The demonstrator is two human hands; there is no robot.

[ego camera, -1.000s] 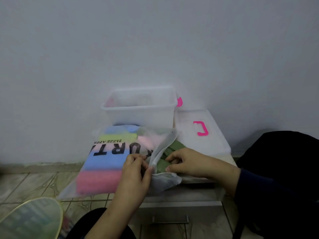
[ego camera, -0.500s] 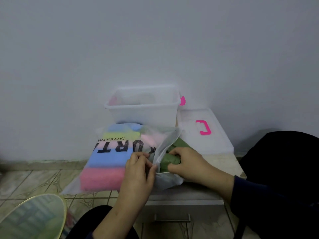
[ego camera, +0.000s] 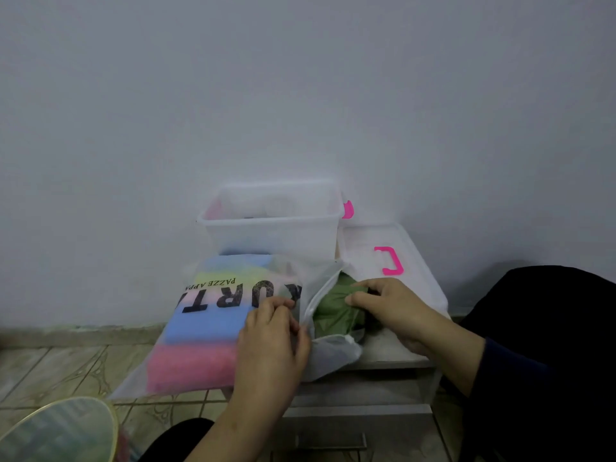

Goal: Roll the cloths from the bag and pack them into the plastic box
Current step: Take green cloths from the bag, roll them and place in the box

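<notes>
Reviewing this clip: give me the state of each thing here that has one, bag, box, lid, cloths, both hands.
bag: lying flat, mouth held open
green cloth: partly out of the bag mouth
plastic box: open, lid off
lid: lying flat beside the box
left hand: pinching the bag's edge
right hand: gripping the green cloth

A plain pale grey wall [ego camera: 300, 95] fills most of the view, meeting a tiled floor [ego camera: 66, 368] with a beige marbled pattern at a low skirting strip [ego camera: 83, 335], and a small white cabinet [ego camera: 366, 411] with a drawer handle stands against it.
</notes>
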